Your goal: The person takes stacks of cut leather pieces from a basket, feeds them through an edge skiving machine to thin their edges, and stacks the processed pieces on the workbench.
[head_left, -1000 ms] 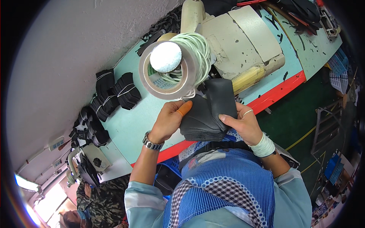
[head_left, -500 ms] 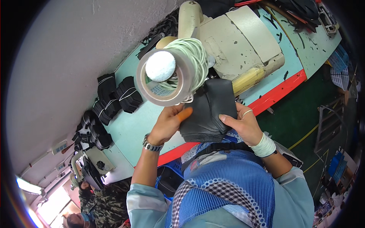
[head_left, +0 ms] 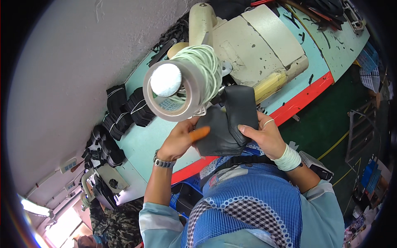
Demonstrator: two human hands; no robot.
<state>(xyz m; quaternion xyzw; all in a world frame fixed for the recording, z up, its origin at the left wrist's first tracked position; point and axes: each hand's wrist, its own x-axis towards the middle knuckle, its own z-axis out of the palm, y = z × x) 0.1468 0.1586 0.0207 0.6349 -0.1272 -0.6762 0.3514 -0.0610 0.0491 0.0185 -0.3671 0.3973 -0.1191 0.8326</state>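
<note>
A stack of flat black leather-like pieces (head_left: 217, 130) lies between my hands, at the table's near edge. My right hand (head_left: 264, 134) grips its right side, thumb on top, around a smooth upper portion (head_left: 242, 107) that stands apart from the rest along a step. On the left edge my left hand (head_left: 182, 138) holds the stack, its thumb in an orange cover and slightly blurred. The fingers under the stack are hidden. Pale cord is wound around my right wrist (head_left: 288, 159), and a thin white band circles one finger.
A cream sewing machine (head_left: 256, 41) stands beyond the stack. A tape roll (head_left: 149, 97) and a coil of pale green cord (head_left: 202, 62) hang close in front. Tied black bundles (head_left: 138, 107) lie at the left. Another person in a camouflage top (head_left: 120, 223) sits at lower left.
The right portion of the stack now stands more clearly apart from the left portion, and the stack's lower edges look less fanned. Both hands keep nearly the same places. My view has shifted slightly.
</note>
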